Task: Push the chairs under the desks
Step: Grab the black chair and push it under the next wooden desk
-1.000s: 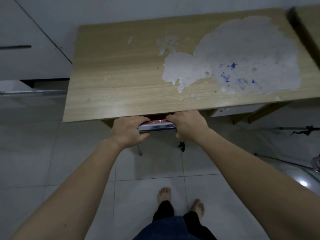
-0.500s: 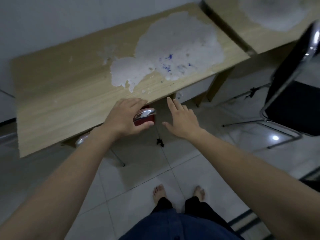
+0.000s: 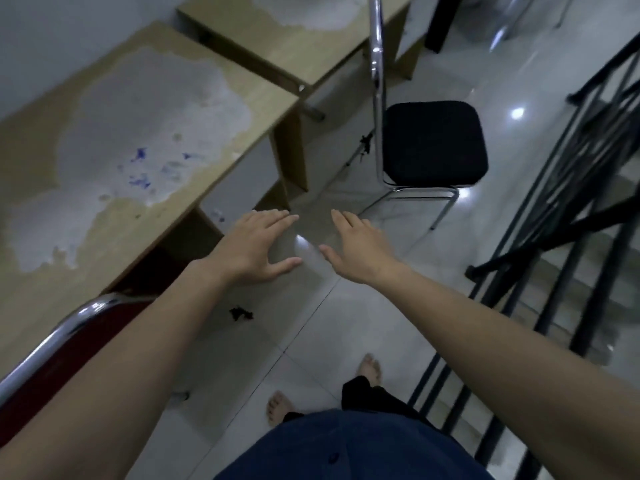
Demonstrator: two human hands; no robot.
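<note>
One chair tucked, one waiting.

The red chair (image 3: 65, 344) is sitting under the near desk (image 3: 114, 161); left hand (image 3: 254, 245) and right hand (image 3: 356, 245) are hanging wide-fingered, holding nothing; the black chair (image 3: 433, 143) is standing clear of the far desk (image 3: 294, 39), not yet pushed.
</note>
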